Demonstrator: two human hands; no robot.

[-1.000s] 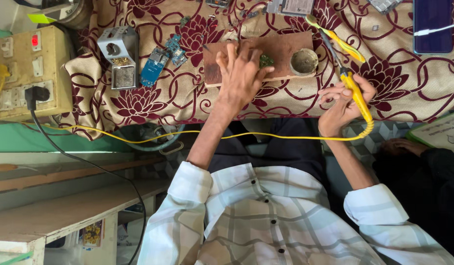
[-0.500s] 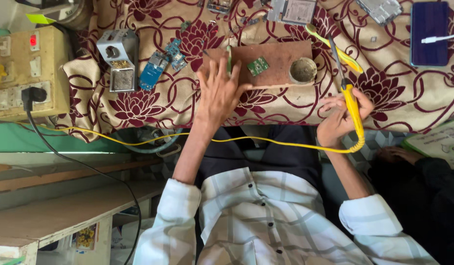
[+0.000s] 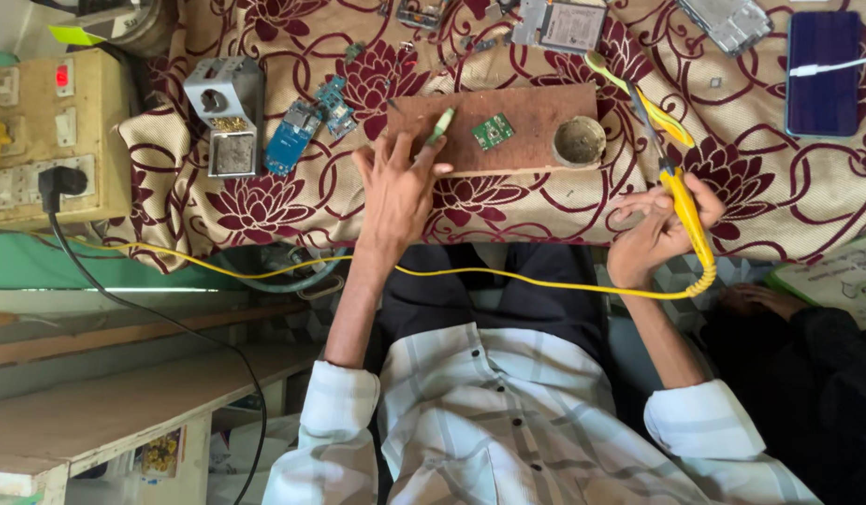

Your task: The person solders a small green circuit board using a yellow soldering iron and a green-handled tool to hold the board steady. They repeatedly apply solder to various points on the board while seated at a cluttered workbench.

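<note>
My left hand (image 3: 395,187) rests at the left end of a brown wooden board (image 3: 526,117) and pinches a small green-handled tool (image 3: 440,125) between its fingertips. A small green circuit board (image 3: 494,131) lies on the wooden board just right of that tool. A round metal tin (image 3: 578,141) sits at the board's right end. My right hand (image 3: 653,229) grips a yellow soldering iron (image 3: 681,201) by its handle, below and to the right of the wooden board, tip pointing up towards the tin. Its yellow cord (image 3: 508,276) runs left across my lap.
A floral cloth (image 3: 779,178) covers the table. On it lie a metal iron stand (image 3: 225,112), blue circuit boards (image 3: 302,131), phone parts (image 3: 564,23) and a dark phone (image 3: 823,75). A switch panel with a black plug (image 3: 54,178) stands left. Another person's dark sleeve (image 3: 816,355) is at the right.
My left hand slid left and down off the middle of the wooden board, uncovering the green circuit board, and now has the green tool. My right hand lowered slightly with the iron.
</note>
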